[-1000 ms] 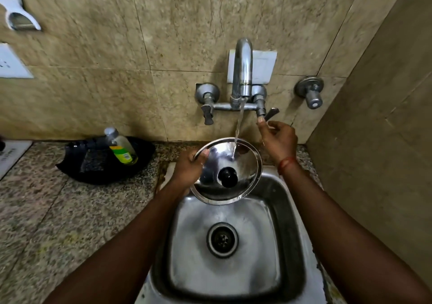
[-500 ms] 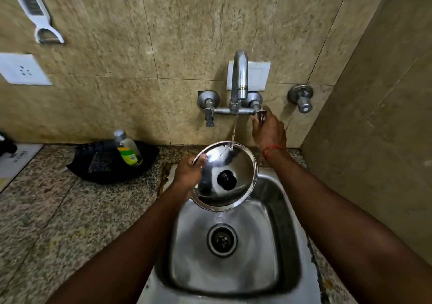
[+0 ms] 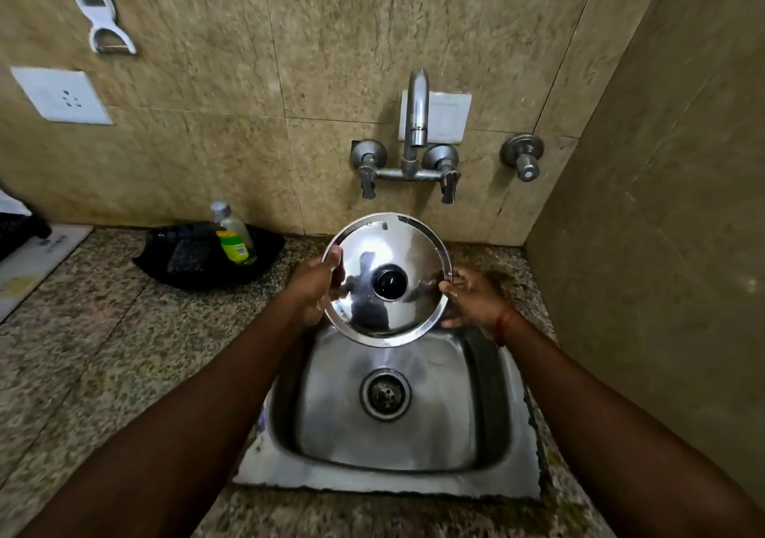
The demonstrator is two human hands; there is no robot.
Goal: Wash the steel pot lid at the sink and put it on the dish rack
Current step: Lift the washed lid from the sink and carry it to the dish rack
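1. The steel pot lid [image 3: 397, 247] is at the centre of the frame, held in the air over the back edge of the sink [image 3: 517, 475] and below the tap [image 3: 416, 119]
2. The lid tilts toward the camera, so its shiny top face and black knob [image 3: 388, 283] show
3. The left hand [image 3: 312, 291] grips the lid's left rim, its fingers [image 3: 333, 262] curled over the edge
4. The right hand [image 3: 474, 299] pinches the right rim, thumb on the edge and fingers [image 3: 452, 323] behind it
5. The drain [image 3: 386, 394] lies in the sink bowl, lower centre
6. Left of centre, a bottle [image 3: 234, 235] with a green label stands in a black tray [image 3: 186, 264] on the speckled surface [image 3: 82, 351]
7. At the upper left, a white peeler [image 3: 99, 7] hangs on the tiled wall above a white socket [image 3: 62, 96]
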